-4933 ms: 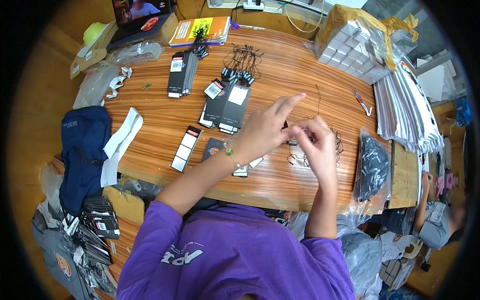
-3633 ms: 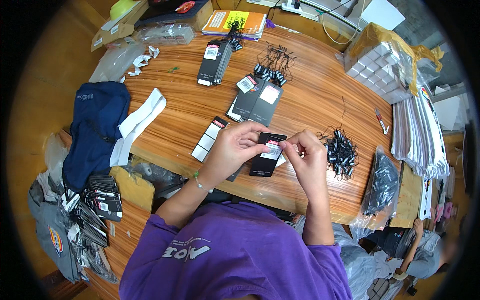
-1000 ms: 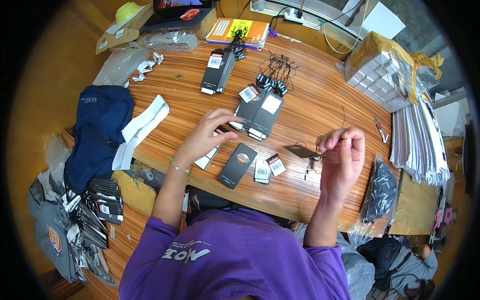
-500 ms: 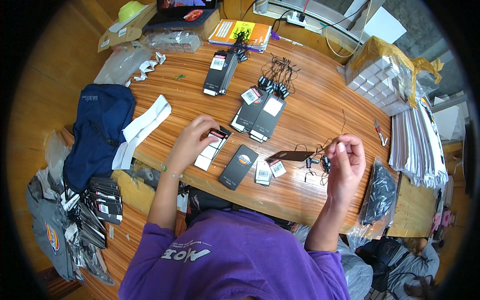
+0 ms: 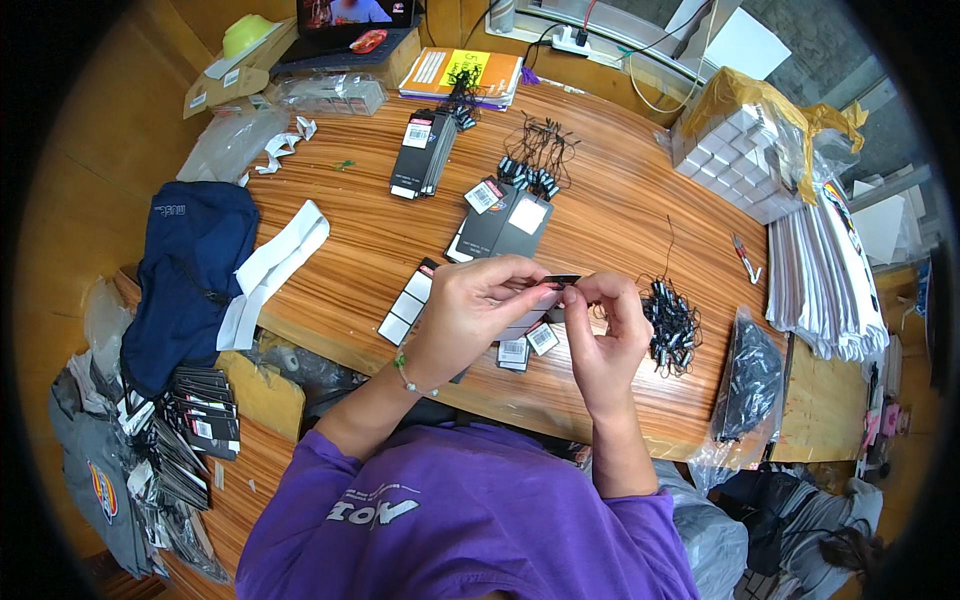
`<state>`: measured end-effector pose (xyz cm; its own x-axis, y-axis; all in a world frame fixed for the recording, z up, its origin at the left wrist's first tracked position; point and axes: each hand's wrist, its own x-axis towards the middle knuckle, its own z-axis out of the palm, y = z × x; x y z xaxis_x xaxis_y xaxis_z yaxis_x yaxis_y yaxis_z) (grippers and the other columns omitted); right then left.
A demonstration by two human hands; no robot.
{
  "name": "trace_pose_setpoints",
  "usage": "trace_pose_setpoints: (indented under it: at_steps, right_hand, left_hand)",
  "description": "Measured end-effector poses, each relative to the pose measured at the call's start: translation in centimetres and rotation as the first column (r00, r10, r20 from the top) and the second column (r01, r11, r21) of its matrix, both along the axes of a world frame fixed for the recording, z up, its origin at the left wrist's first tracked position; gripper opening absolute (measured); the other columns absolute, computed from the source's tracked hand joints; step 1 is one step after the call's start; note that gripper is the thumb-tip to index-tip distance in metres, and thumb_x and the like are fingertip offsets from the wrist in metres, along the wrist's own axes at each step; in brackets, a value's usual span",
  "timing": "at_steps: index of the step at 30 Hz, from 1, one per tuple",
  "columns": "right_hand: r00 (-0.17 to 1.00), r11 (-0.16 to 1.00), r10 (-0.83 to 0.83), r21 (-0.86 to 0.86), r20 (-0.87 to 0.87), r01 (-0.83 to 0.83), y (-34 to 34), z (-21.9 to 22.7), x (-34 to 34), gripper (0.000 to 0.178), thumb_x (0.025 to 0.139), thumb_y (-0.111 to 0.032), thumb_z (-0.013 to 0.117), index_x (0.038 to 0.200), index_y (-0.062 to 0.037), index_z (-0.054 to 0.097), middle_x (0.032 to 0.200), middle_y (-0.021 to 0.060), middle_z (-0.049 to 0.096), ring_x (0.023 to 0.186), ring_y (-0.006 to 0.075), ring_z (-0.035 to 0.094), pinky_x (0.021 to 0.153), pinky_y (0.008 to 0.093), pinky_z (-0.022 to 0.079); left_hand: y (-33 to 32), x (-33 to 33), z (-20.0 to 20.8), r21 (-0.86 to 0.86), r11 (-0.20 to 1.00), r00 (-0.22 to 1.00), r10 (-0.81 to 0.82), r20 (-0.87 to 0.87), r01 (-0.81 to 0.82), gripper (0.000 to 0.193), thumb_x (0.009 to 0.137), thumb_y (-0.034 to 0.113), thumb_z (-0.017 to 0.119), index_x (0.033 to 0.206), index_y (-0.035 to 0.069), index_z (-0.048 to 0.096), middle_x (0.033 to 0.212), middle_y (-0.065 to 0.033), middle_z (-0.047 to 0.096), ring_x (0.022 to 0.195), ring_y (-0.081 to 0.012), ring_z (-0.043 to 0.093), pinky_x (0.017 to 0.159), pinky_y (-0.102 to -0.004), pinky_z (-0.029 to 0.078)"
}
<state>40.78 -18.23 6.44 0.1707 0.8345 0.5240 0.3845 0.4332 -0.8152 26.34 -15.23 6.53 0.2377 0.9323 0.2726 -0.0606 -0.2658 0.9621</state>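
My left hand (image 5: 480, 305) pinches a dark hang tag (image 5: 562, 279) over the front of the table. The fingers of my right hand (image 5: 607, 335) are closed at the same tag's edge; whether a string lies in them is hidden. Behind my left hand is a strip of white stickers (image 5: 405, 308). Small white barcode labels (image 5: 543, 338) lie beneath my hands. To the right sits a tangled pile of black strings with small fasteners (image 5: 672, 325). Just beyond my hands are stacked dark tags (image 5: 500, 225), their strings (image 5: 540, 150) spread behind them.
Another stack of strung tags (image 5: 422, 150) lies farther back. On the right are a wrapped block of small white boxes (image 5: 735, 150), snips (image 5: 745, 258), a paper stack (image 5: 825, 270) and a bag of black strings (image 5: 750, 375). At left are a navy cloth bag (image 5: 195, 270) and more tags (image 5: 205, 410).
My left hand has moved right from the sticker strip to the dark tag. My right hand has come left to meet it, and the string pile it covered now shows.
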Motion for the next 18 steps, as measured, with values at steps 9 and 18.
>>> trace_pose_setpoints:
  at_steps: [9, 18]
  right_hand:
    - [0.996, 0.987, -0.064, 0.153, 0.055, 0.055, -0.08, -0.57, -0.05, 0.014, 0.072, 0.012, 0.059, 0.079, 0.001, 0.054, 0.072, 0.0097, 0.059, 0.062, 0.0161, 0.058, 0.057, 0.0247, 0.046]
    - [0.996, 0.99, -0.087, 0.115, 0.008, 0.085, 0.06, -0.91, 0.08, 0.015, 0.075, 0.01, 0.059, 0.087, 0.0022, 0.056, 0.077, 0.0086, 0.06, 0.068, 0.0149, 0.059, 0.062, 0.0236, 0.046]
  left_hand:
    - [-0.28, 0.25, 0.62, 0.011, 0.999, 0.999, -0.042, -0.025, 0.043, 0.016, 0.078, 0.0, 0.065, 0.093, -0.005, 0.063, 0.087, -0.0099, 0.065, 0.077, -0.0132, 0.065, 0.064, -0.0228, 0.054]
    - [0.26, 0.72, 0.42, 0.25, 0.967, 0.983, -0.011, -0.181, 0.057, 0.016, 0.075, 0.005, 0.067, 0.09, 0.0, 0.064, 0.085, -0.01, 0.065, 0.072, -0.0192, 0.064, 0.06, -0.0284, 0.052]
